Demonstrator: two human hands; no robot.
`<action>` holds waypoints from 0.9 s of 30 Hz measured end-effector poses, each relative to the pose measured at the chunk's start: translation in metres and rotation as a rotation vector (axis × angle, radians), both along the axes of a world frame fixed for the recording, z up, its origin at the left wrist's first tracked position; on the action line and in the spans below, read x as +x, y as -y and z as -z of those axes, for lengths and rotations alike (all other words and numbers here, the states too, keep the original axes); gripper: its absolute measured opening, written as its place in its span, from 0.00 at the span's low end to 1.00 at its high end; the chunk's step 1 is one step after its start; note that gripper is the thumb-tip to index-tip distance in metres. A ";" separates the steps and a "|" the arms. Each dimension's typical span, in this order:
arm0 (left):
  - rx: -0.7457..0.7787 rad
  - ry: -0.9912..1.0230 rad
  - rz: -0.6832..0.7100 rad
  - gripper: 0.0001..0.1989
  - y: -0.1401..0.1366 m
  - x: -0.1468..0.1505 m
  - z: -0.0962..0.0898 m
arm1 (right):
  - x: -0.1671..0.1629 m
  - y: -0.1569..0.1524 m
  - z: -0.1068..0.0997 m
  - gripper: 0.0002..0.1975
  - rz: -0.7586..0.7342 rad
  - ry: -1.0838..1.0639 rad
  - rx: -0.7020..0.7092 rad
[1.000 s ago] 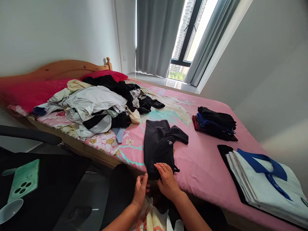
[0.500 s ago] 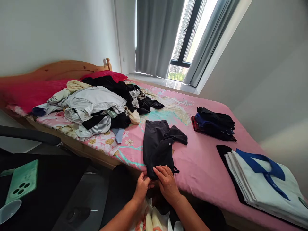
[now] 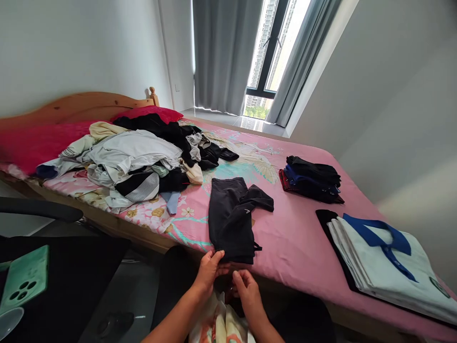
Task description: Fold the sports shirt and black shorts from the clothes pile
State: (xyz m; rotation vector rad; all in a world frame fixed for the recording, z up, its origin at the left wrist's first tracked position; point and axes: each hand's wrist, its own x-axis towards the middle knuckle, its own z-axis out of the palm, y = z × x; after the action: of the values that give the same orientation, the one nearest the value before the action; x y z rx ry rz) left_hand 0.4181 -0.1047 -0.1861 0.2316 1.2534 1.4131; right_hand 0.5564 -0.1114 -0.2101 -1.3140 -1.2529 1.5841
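Observation:
A black garment with a small pale logo, which looks like trousers (image 3: 228, 219), lies on the bed with one leg bent across to the right. Its near end reaches the bed's front edge, and a thin dark loop sticks out at the right. My left hand (image 3: 210, 270) pinches its near left corner, thumb on top and fingers underneath. Below that edge, apart from the cloth, my right hand (image 3: 248, 290) is closed with its fingers curled in. What it holds, if anything, is hidden.
A loose clothes heap (image 3: 135, 152) covers the bed's left part. On the right lie a dark folded stack (image 3: 312, 178) and white folded shirts (image 3: 389, 262) with a blue collar. A chair armrest (image 3: 39, 209), green phone (image 3: 26, 276) and clear cup (image 3: 10, 324) are left.
My right hand has left the trousers' near edge and drawn back toward me, fingers curling. My left hand keeps hold of the corner. The view has shifted slightly.

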 end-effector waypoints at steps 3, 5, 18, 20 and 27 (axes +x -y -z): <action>-0.013 0.007 0.028 0.11 0.000 0.003 -0.009 | -0.009 -0.002 -0.013 0.26 0.007 -0.355 -0.358; -0.017 0.021 0.054 0.11 0.000 0.007 -0.014 | -0.018 -0.012 -0.026 0.25 0.061 -0.560 -0.395; -0.018 -0.159 0.457 0.23 0.004 0.027 -0.015 | 0.017 -0.086 -0.045 0.34 0.504 -0.286 -0.015; 0.015 -0.212 0.444 0.23 0.001 0.025 -0.015 | 0.043 -0.109 -0.069 0.34 0.421 -0.176 0.055; 0.121 -0.293 0.399 0.16 -0.009 0.024 -0.033 | 0.119 -0.178 -0.240 0.25 0.055 0.434 0.604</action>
State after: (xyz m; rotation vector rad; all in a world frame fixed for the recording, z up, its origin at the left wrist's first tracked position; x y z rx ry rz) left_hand 0.4423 -0.0957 -0.1535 0.7525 1.2698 1.1332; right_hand 0.6753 0.0666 0.0296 -1.2956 -1.7621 0.7876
